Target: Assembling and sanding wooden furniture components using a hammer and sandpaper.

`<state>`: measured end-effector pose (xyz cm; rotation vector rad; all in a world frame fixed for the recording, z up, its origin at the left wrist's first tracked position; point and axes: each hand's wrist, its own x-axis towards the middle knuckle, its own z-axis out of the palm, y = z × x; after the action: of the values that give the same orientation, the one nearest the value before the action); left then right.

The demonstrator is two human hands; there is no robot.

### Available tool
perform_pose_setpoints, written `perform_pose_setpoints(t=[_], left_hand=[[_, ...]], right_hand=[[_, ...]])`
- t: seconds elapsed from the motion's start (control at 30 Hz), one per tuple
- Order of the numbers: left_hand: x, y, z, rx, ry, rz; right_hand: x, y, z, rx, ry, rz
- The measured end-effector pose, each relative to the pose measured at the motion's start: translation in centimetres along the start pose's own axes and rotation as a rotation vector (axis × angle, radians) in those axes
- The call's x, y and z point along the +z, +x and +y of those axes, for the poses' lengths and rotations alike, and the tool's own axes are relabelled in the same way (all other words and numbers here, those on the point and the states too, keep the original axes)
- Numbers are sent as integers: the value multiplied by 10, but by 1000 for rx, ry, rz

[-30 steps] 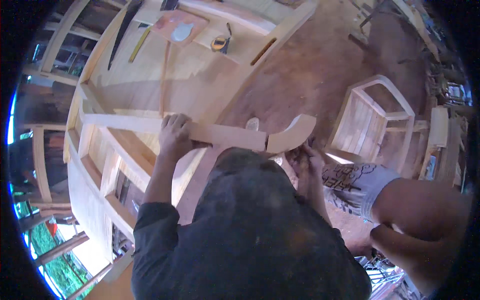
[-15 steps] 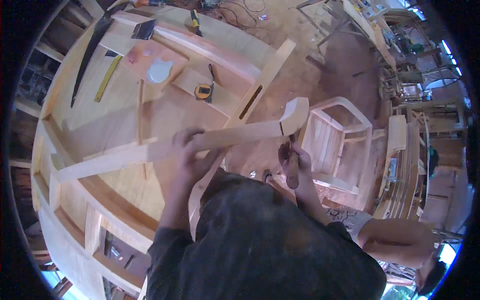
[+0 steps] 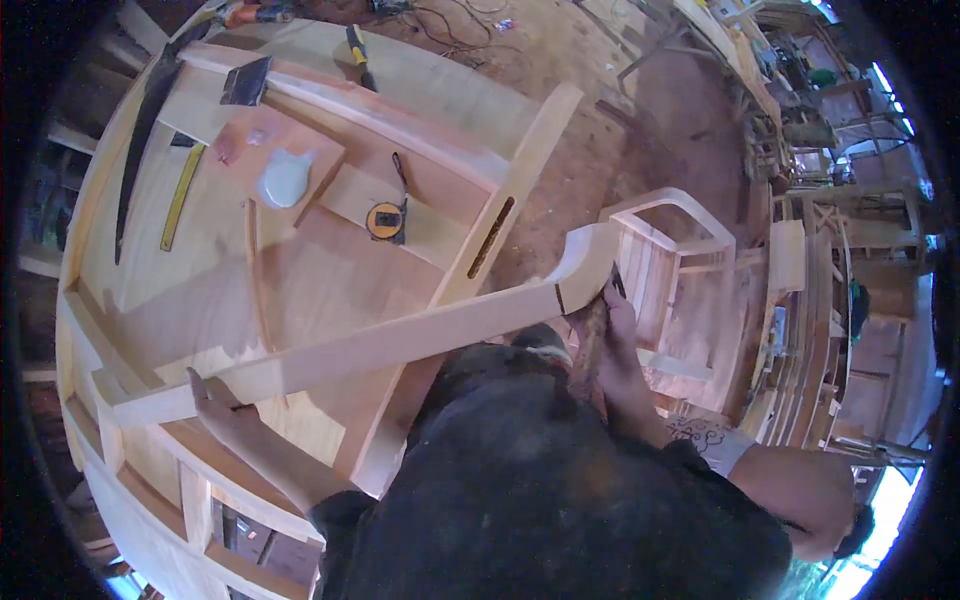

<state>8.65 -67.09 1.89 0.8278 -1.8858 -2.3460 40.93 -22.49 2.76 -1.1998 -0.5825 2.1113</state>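
Observation:
A long pale wooden piece with a curved block at its right end (image 3: pixel 420 333) lies slantwise across the framed wooden panel (image 3: pixel 330 265). My left hand (image 3: pixel 225 415) is at its left end, one finger stretched over the wood and the others partly hidden. At the curved end, my right hand (image 3: pixel 620 325) is closed around the brown wooden handle (image 3: pixel 590 350) of a tool and sits close against the underside of the curve. The tool's head is mostly hidden, so its kind is unclear. A dark line marks the joint before the curve.
A tape measure (image 3: pixel 385 220), a board with a white blob (image 3: pixel 285 178), a putty knife (image 3: pixel 246 82), a yellow ruler (image 3: pixel 180 198), a handsaw (image 3: pixel 140 150) and a yellow-black cutter (image 3: pixel 360 55) lie on the panel. A slotted bar (image 3: pixel 490 240) crosses it. A chair frame (image 3: pixel 690 215) stands right.
My left hand has slid from the middle of the wooden piece to its left end. My right hand has moved up against the curved end with the tool, and the piece tilts more.

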Motion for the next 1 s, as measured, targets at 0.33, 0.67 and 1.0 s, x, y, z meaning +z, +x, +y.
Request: perform_pose_setpoints(t=[0.33,0.67,1.0], left_hand=[[29,-51,-46,202,-467,-179],[156,-145,-86,428,-572,-135],[312,-265,-121,444,-739,-261]], right_hand=[[-42,84,-44,79,65,-202],[-52,215,-167,131,220,-452],[-84,356,-295,79,114,-503]])
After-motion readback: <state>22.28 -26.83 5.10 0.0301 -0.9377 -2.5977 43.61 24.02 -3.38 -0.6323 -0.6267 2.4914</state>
